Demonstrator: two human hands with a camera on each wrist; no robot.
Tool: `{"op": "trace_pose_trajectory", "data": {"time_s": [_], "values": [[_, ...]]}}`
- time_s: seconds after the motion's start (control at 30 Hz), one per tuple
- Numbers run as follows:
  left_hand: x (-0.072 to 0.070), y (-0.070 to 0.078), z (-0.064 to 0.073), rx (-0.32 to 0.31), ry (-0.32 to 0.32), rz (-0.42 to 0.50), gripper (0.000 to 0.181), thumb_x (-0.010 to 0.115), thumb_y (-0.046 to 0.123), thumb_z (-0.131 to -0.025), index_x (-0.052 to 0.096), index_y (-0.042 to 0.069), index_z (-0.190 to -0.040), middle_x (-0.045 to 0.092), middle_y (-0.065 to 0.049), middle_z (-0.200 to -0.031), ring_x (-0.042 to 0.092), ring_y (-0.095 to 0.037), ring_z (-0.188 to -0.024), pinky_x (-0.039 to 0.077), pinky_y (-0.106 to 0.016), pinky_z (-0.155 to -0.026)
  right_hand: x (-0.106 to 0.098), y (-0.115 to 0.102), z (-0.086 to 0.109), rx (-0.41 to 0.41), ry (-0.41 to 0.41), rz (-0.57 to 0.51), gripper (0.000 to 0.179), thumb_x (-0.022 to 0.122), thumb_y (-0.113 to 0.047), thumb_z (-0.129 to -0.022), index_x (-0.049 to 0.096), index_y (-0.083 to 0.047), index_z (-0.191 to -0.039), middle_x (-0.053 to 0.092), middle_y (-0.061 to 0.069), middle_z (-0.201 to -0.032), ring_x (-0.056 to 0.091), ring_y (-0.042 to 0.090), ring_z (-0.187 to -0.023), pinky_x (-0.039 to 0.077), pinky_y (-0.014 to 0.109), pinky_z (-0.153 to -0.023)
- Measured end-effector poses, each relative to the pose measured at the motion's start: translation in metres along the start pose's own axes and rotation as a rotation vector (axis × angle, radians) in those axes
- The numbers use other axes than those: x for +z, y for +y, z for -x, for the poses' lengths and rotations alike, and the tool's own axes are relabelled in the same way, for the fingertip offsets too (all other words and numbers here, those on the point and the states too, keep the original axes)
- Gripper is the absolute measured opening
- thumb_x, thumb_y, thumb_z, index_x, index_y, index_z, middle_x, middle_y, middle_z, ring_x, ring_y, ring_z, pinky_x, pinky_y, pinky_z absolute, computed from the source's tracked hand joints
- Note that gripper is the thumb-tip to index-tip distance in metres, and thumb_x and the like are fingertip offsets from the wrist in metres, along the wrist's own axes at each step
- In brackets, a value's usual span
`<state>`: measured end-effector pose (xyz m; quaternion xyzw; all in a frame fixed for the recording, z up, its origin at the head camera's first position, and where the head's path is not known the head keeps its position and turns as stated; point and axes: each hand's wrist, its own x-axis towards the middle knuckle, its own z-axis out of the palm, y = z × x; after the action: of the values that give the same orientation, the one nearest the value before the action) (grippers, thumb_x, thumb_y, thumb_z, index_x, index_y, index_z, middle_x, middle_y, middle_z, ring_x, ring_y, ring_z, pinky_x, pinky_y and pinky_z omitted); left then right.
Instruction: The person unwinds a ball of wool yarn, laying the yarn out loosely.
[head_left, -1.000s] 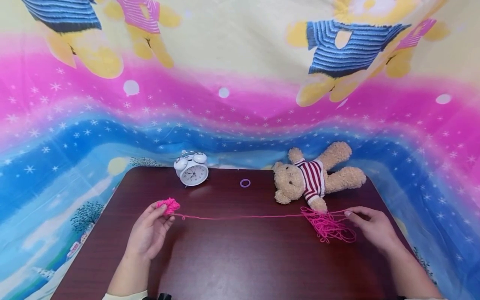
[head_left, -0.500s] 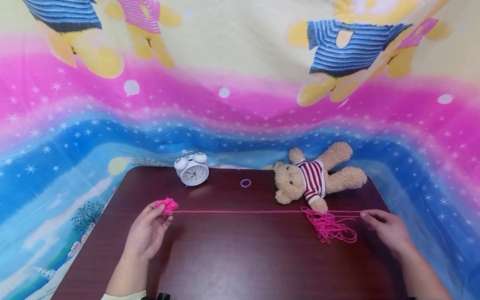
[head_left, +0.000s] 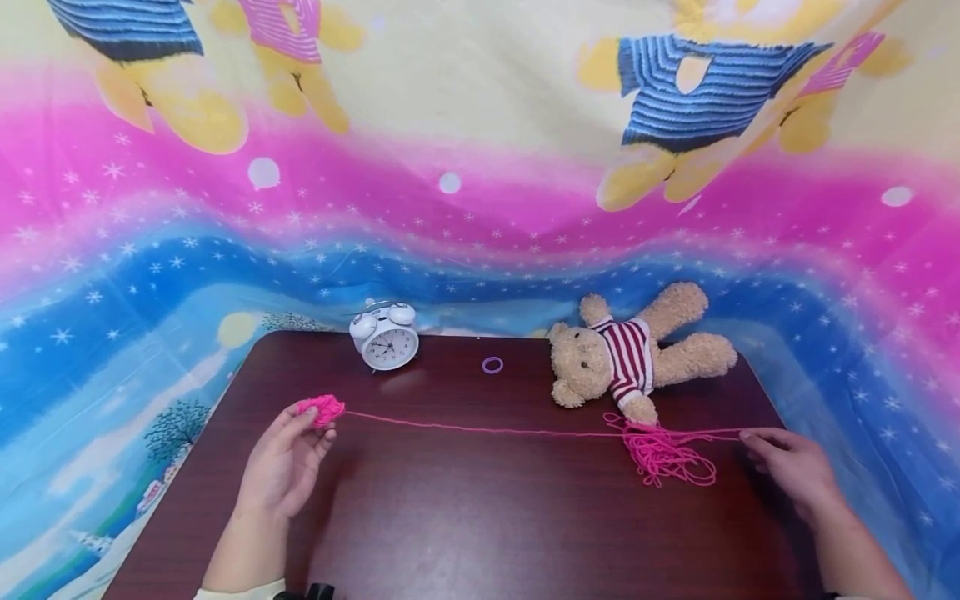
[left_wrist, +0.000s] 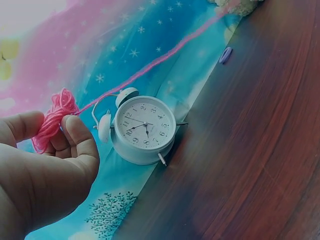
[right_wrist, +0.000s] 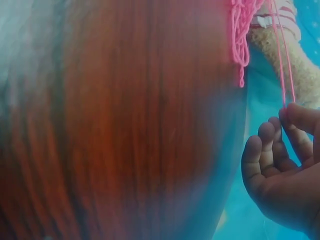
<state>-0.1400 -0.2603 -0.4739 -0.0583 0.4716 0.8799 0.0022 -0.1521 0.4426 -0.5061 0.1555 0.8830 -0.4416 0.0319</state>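
Both of our hands, the left (head_left: pixel 281 467) and the right (head_left: pixel 798 475), are bare, as are the forearms. On our left arm (head_left: pixel 246 542) sits the plain cream edge of a sleeve (head_left: pixel 242 592), with a small black object (head_left: pixel 321 592) beside it. On our right arm (head_left: pixel 858 542) we make out only a pale sliver of cloth (head_left: pixel 862 597).

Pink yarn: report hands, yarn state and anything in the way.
Left hand pinches pink bundle; right hand pinches two strands. Loose tangle lies between hands, unwound. Teddy bear close by, paw at tangle's edge, contact unclear.
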Motion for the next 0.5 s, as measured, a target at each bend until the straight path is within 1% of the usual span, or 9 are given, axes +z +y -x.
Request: {"op": "trace_pose_trajectory", "data": {"time_s": [0.07,0.13,0.3,0.37,0.5], "values": [[-0.002,0.002,0.001,0.006,-0.002,-0.001,0.014,0.052,0.016,-0.110,0.053,0.013,-0.124,0.070,0.000,-0.123,0.066,-0.013,-0.110,0.054,-0.023,-0.091,-0.001,0.003,0.000,0.007,0.006,-0.013,0.057,0.067,-0.046,-0.101,0.068,0.004,-0.128,0.074,0.002,-0.100,0.071,0.011,-0.081,0.058,0.026,-0.070],[-0.006,0.005,0.001,0.019,-0.013,0.018,0.013,0.050,0.015,-0.110,0.053,0.012,-0.123,0.069,0.000,-0.123,0.066,-0.013,-0.109,0.054,-0.023,-0.090,-0.002,0.007,-0.001,0.009,0.007,-0.031,0.056,0.067,-0.046,-0.100,0.069,0.004,-0.127,0.073,-0.003,-0.099,0.070,0.008,-0.081,0.059,0.027,-0.071],[-0.019,0.015,0.003,0.060,-0.054,0.114,0.011,0.047,0.010,-0.111,0.054,0.011,-0.118,0.071,-0.002,-0.117,0.066,-0.013,-0.103,0.055,-0.024,-0.087,-0.004,0.015,-0.002,0.010,0.005,-0.068,0.051,0.068,-0.044,-0.100,0.073,0.001,-0.122,0.070,-0.011,-0.096,0.069,0.006,-0.081,0.060,0.027,-0.071],[-0.024,0.020,0.003,0.071,-0.057,0.139,0.011,0.046,0.009,-0.111,0.054,0.011,-0.118,0.071,-0.003,-0.117,0.066,-0.014,-0.103,0.055,-0.025,-0.087,-0.005,0.017,-0.001,0.007,0.004,-0.072,0.050,0.068,-0.044,-0.101,0.073,0.001,-0.122,0.068,-0.014,-0.095,0.068,0.005,-0.081,0.060,0.027,-0.072],[-0.033,0.025,0.004,0.090,-0.034,0.141,0.011,0.046,0.009,-0.111,0.054,0.010,-0.118,0.071,-0.004,-0.116,0.066,-0.014,-0.102,0.055,-0.025,-0.087,-0.006,0.019,-0.001,0.006,0.000,-0.061,0.052,0.066,-0.044,-0.101,0.071,0.004,-0.123,0.065,-0.019,-0.094,0.067,0.004,-0.081,0.060,0.026,-0.072]]}}
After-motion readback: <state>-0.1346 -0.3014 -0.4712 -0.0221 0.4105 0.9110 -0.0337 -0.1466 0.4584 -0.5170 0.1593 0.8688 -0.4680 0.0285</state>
